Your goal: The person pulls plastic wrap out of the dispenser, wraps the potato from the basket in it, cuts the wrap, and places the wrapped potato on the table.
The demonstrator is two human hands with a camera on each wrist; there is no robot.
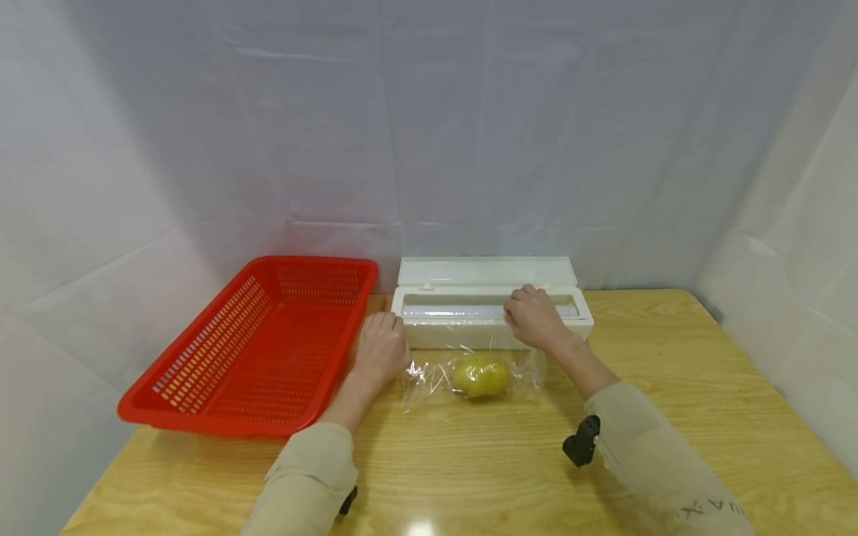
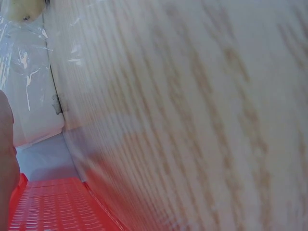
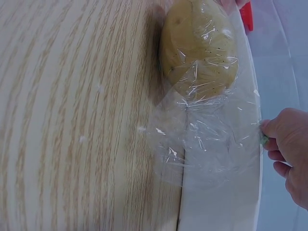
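A yellow potato (image 1: 480,376), shown larger in the right wrist view (image 3: 199,48), lies on the table under clear cling film (image 1: 429,380). Behind it stands a white cling film box (image 1: 462,336), its lid raised and the roll (image 1: 456,312) visible inside. My left hand (image 1: 383,346) grips the box's left front corner with curled fingers; its fingertips are hidden in the head view. On the box's right part, my right hand (image 1: 534,316) pinches a small green piece (image 3: 264,139) at the rim. The film runs from the box edge down over the potato.
A red plastic basket (image 1: 322,406) with slotted walls stands to the left, close to my left forearm. The wooden table (image 1: 469,469) reaches back to a white sheet (image 1: 436,149) hung behind the box, with more sheeting along both sides.
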